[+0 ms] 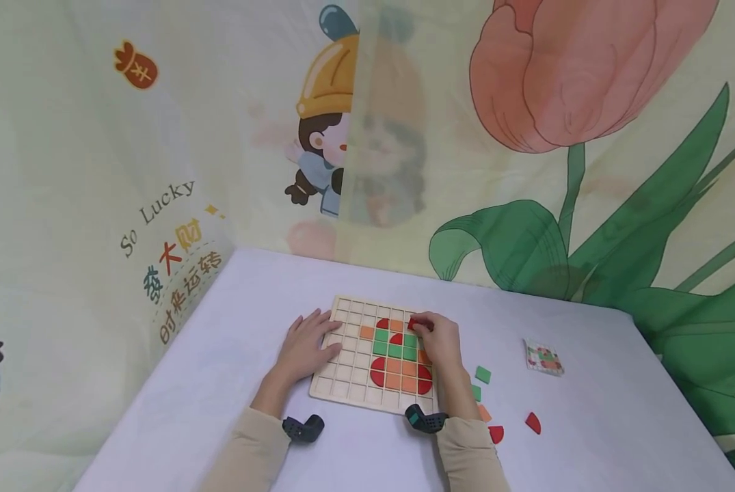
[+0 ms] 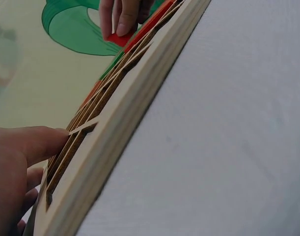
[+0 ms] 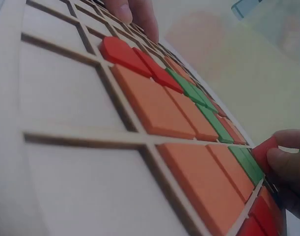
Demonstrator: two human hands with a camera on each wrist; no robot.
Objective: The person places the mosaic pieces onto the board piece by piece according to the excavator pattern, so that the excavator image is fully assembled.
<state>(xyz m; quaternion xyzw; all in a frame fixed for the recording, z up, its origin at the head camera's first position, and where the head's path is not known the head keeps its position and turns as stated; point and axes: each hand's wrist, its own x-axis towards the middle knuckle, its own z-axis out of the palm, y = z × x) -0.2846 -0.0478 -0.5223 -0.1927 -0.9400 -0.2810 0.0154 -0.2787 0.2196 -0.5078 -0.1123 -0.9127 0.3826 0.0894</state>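
A square wooden grid board (image 1: 345, 379) lies on the table with red, orange and green tiles in its right part. My left hand (image 1: 305, 346) rests at the board's left side, fingers spread; its thumb (image 2: 44, 141) touches the grid's edge in the left wrist view. Over the upper right of the board, my right hand (image 1: 441, 342) pinches a red tile (image 3: 262, 153) between thumb and fingertips. Green tiles (image 1: 381, 342) and orange tiles (image 1: 401, 374) fill cells between rounded red tiles (image 1: 377, 372).
Right of the board lie loose tiles: a green square (image 1: 483, 374), a red quarter-round (image 1: 533, 422) and several others partly behind my right forearm. Farther right is a small patterned card stack (image 1: 543, 357). A printed curtain (image 1: 269, 137) hangs behind the white table (image 1: 589, 410).
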